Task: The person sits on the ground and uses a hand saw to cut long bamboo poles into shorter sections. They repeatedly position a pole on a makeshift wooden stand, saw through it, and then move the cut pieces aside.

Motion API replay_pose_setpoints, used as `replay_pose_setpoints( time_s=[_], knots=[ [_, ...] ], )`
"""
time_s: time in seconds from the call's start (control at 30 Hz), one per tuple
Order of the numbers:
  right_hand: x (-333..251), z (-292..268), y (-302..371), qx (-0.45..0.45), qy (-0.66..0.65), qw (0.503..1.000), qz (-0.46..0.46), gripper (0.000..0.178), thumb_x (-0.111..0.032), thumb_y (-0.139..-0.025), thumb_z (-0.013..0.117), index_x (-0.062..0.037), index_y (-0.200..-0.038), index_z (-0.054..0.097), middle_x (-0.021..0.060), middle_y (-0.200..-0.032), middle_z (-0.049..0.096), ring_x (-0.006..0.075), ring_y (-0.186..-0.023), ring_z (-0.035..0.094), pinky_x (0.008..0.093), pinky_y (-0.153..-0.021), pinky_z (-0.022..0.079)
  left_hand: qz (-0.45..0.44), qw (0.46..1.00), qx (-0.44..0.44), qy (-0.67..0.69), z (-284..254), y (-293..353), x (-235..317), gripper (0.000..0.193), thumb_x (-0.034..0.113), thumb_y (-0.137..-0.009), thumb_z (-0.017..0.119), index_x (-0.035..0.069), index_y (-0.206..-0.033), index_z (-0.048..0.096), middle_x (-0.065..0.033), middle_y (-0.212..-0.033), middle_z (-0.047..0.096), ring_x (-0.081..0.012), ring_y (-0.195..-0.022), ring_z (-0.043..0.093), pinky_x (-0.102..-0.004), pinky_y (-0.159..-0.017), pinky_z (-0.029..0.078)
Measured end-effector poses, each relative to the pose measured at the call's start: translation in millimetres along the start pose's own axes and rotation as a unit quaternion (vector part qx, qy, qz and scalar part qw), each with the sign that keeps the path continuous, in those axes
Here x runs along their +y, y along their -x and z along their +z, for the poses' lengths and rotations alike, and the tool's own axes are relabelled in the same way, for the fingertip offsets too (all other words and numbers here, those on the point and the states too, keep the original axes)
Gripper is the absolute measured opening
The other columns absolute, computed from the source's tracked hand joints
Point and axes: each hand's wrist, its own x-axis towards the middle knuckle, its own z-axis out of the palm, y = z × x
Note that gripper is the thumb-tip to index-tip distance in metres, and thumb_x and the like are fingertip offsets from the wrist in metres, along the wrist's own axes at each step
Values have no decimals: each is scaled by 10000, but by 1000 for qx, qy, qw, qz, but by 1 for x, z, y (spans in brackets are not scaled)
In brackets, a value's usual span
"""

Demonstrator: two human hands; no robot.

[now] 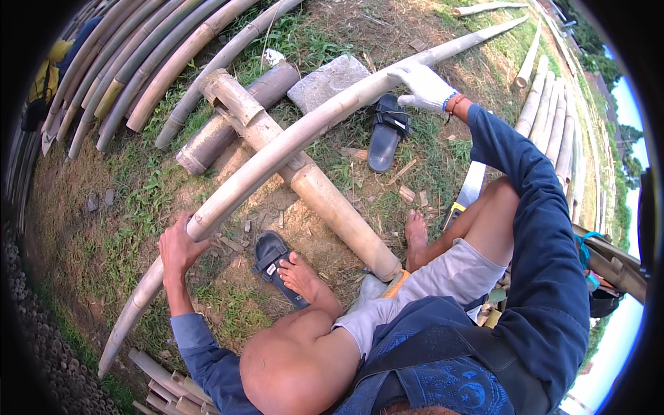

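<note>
This looks like an outdoor yard for working with bamboo. The ground is grass (228,311) and dirt (62,214). Piles of bamboo poles (181,59) lie on both sides. Bits of wood (407,194) are scattered about, and a saw (472,185) is there too. Trees (588,48) and bright sky (628,104) show at the edge.

Hands: two, left hand (180,247) and right hand (427,88). White glove (419,81): one. Long pole (304,135): one. Thick crossed logs: two, pale log (342,218) and dark log (207,146). Dark sandals (384,146): two. Bare feet (416,235): two. Saw (473,181): one. Stone block (330,79): one. Poles upper left (181,57): more than six, exact tally unclear. Cut ends lower left (63,366): too many to count.
</note>
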Motion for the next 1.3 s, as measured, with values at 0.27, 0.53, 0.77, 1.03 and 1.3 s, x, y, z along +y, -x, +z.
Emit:
replay_pose_setpoints(
  time_s=[0.27,0.53,0.77,1.03,1.3],
  knots=[
    [-144,-7,-33,59,-103,984,-129,718,-267,-923,807,-88,-1564,535,235,-1489,596,440,-1347,595,550,-1172,473,-6,999,37,5,1,34,-30,713,303,-690,898,160,-1361,701,-190,-1083,815,-438,-1027,767,-540,-945,588],
    [-163,-79,31,-183,-81,969,-142,610,-310,-927,758,-126,-1492,619,205,-1379,668,422,-1277,642,548,-1120,507,-5,999,40,-12,1,37,-29,748,354,-678,918,161,-1369,705,-203,-1079,815,-422,-1038,775,-528,-956,597],
    [-90,-179,188,-6,-158,950,269,679,-452,-1044,692,-87,-1595,535,224,-1491,606,351,-1329,663,449,-1145,522,6,999,43,-29,5,36,-33,764,378,-684,933,158,-1379,705,-220,-1102,813,-435,-1052,774,-535,-967,598],
    [-166,-226,181,-267,-201,929,163,765,-640,-1050,615,-87,-1575,547,216,-1476,643,405,-1360,623,495,-1154,492,9,996,77,-33,11,38,-39,794,366,-634,954,145,-1358,715,-231,-1065,815,-432,-1018,785,-537,-946,614],
    [-166,-97,88,-154,-35,987,-2,442,-426,-894,762,-72,-1158,758,183,-972,743,453,-906,738,547,-784,605,19,997,72,-18,16,30,-36,755,415,-602,958,140,-1268,734,-208,-998,818,-425,-967,789,-542,-900,613]
  ],
)
